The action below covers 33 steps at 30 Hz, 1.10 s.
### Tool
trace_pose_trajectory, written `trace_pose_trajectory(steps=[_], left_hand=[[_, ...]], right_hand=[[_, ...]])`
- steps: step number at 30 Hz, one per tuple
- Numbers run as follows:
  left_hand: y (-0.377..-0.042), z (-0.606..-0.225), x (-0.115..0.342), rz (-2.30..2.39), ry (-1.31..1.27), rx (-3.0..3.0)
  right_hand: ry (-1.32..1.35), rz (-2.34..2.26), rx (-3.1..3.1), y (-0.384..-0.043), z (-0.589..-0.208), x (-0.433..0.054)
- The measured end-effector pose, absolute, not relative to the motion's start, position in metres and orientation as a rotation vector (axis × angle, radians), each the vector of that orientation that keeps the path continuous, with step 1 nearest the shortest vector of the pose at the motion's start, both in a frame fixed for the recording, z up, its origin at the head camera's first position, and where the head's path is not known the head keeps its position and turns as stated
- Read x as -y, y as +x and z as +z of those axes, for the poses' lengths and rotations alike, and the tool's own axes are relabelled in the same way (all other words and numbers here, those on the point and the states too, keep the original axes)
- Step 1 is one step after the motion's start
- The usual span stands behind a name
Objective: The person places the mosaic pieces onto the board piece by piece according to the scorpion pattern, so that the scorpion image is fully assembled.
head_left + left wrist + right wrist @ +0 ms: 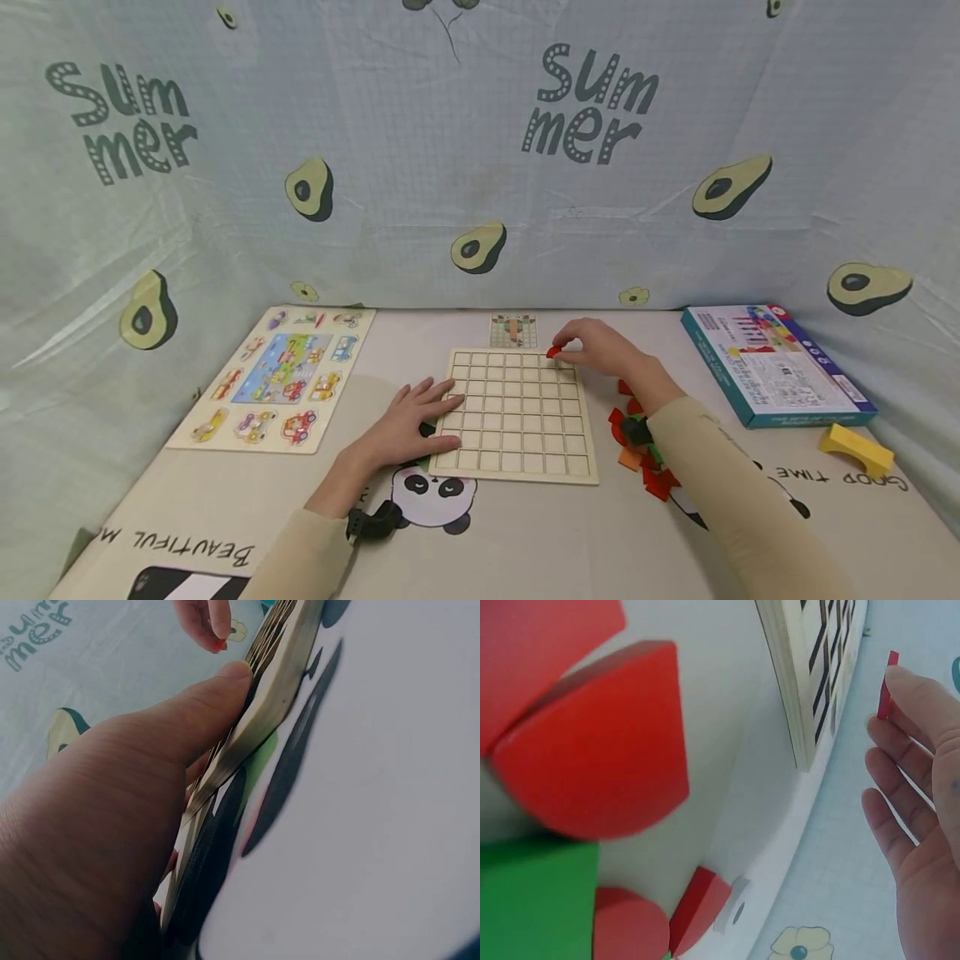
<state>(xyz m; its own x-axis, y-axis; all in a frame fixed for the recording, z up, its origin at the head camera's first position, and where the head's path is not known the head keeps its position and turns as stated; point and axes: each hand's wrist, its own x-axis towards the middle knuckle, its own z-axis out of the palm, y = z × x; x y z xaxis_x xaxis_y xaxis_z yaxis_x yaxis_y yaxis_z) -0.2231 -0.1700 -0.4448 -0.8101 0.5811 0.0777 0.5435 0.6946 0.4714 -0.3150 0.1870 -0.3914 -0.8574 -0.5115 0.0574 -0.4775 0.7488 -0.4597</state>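
A pale wooden grid board (517,477) lies flat on the cloth-covered table in the head view. My left hand (412,421) rests at its left side, fingers spread, with the fingertips and thumb touching the edge. Above the board's far right corner, my right hand (600,346) pinches a small red piece (888,686) between thumb and index finger. Just beyond the far edge sits a small pattern card (513,331). Loose red pieces (660,483), with a green piece (656,454) and an orange piece (630,457), lie right of the board, partly hidden by the right forearm.
To the left lies a wooden picture puzzle (225,444) with vehicle pieces. A flat blue-edged box (780,358) is at the far right, with a yellow arch block (857,450) near its front corner. A printed cloth wall (390,125) rises behind.
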Motion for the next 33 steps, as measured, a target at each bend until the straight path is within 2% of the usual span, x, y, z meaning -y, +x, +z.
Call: trace_pose_trajectory(steps=[11,20,33], left_hand=[[-0.224,-0.445,0.17,0.747,0.959,-2.814],[-0.224,-0.445,0.171,0.749,0.931,-2.815],[-0.222,-0.443,0.17,0.752,0.922,-2.809]], right_hand=[[-0.839,-0.601,-2.86,-0.32,-0.398,-0.18],[-0.963,-0.566,-2.881,-0.326,-0.404,-0.178],[-0.913,-0.646,-2.854,-0.321,-0.403,-0.178]])
